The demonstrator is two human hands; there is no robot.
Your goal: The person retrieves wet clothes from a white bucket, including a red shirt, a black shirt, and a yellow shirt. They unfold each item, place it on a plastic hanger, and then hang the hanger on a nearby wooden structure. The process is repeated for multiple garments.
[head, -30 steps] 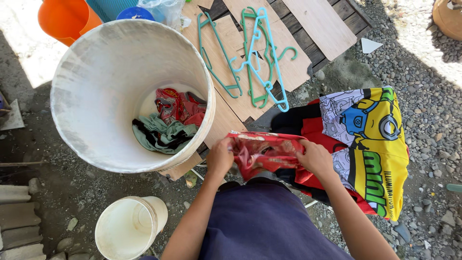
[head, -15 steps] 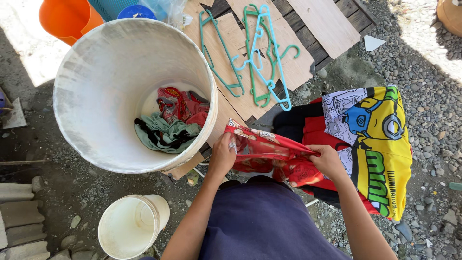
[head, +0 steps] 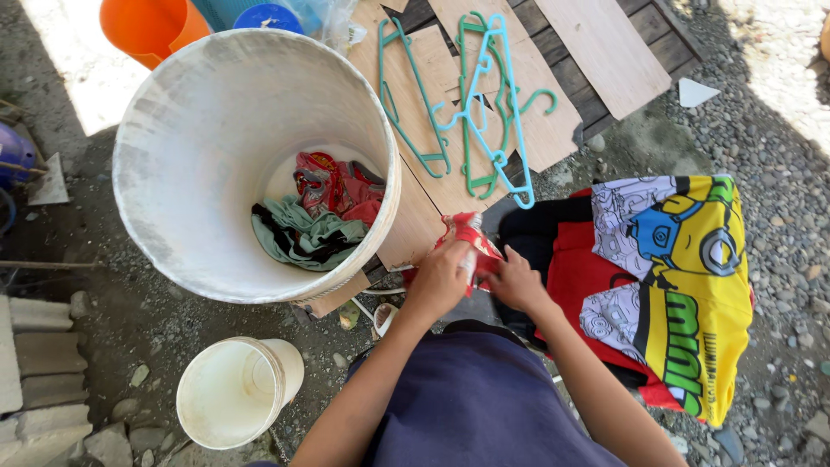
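Observation:
My left hand [head: 441, 278] and my right hand [head: 512, 278] are pressed close together, both gripping a bunched red patterned cloth [head: 471, 238] in front of me. The cloth is squeezed small between them. Just to the left stands a big white bucket [head: 173, 112] with red and green wet garments [head: 320, 216] at its bottom. To the right lies a spread pile of clothes topped by a yellow cartoon shirt [head: 692, 285] over red and black fabric [head: 562, 268].
Teal plastic hangers [head: 475, 104] lie on wooden boards [head: 596, 52] beyond my hands. A small white pail [head: 233, 393] sits at lower left, an orange bucket [head: 147, 26] at top left. Concrete blocks [head: 35, 372] line the left edge; gravel surrounds everything.
The red cloth was stretched out wide between my hands; now my hands have come together and the cloth is bunched up tight between them.

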